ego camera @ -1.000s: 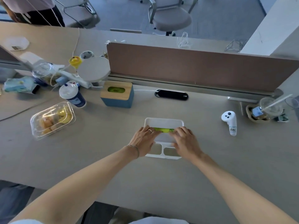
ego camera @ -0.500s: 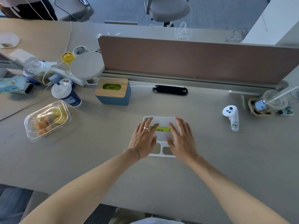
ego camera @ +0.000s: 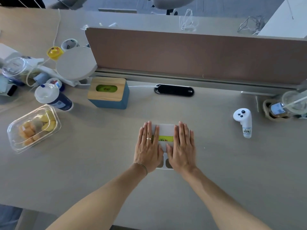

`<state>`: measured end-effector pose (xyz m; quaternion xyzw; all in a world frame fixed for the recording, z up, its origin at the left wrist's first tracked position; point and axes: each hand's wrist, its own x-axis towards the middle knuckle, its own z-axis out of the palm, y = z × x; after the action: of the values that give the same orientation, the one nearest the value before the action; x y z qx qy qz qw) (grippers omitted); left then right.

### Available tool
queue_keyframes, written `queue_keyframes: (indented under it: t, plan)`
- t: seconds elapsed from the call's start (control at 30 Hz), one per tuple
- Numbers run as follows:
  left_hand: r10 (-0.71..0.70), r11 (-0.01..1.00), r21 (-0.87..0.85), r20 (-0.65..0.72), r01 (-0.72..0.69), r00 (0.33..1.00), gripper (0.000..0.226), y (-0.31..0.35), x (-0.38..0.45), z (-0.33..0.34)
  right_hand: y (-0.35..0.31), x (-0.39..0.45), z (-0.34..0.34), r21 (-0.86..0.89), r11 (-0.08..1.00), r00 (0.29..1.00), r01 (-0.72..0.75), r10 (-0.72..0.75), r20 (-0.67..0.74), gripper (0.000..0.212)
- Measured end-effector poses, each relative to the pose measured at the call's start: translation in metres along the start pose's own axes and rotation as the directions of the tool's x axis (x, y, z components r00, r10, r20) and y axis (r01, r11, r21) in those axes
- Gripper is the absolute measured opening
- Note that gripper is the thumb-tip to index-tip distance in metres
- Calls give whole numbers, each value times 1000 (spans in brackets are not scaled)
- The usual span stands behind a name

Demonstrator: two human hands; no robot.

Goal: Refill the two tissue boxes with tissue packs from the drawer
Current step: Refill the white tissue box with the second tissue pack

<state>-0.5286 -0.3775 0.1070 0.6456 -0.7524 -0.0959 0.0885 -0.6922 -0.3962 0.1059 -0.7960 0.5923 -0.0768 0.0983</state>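
My left hand (ego camera: 148, 147) and right hand (ego camera: 181, 146) lie flat, fingers straight, gripping nothing, pressing the white tissue box (ego camera: 165, 130) whose slot shows a green pack (ego camera: 165, 139).

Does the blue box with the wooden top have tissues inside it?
Yes, it looks filled. A green tissue pack shows through the oval hole in the wooden lid of the blue box. How full it is cannot be told.
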Motion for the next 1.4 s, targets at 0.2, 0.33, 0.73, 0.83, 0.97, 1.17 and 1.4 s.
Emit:
queue_keyframes:
  t: [0.2,0.33,0.73,0.83,0.97,1.17,1.4]
  plan:
    - [20,998,-61,-102,-26,995,68,-1,-1,5,2,0,4,21,1000,999,16,-16,-38,72]
    - [-31,999,27,-22,32,999,71,5,-1,-2,-1,0,0,-16,1000,999,-8,7,-43,67]
    - [-80,997,-1,-70,80,994,58,23,-16,13,-15,-18,16,10,995,991,-102,103,-84,62]
    - [-107,993,-50,-60,104,992,57,25,-13,6,-15,-15,11,46,993,992,-112,114,-51,64]
    - [-208,950,-251,-61,187,976,71,22,-18,-10,-14,-19,-4,271,949,985,-159,171,-24,74]
    - [-604,426,-641,323,638,729,59,10,-21,-31,-6,-20,-31,614,469,754,-635,552,357,70]
    - [-515,547,-647,241,532,823,61,2,18,-60,-24,20,-53,642,389,724,-661,557,408,78]
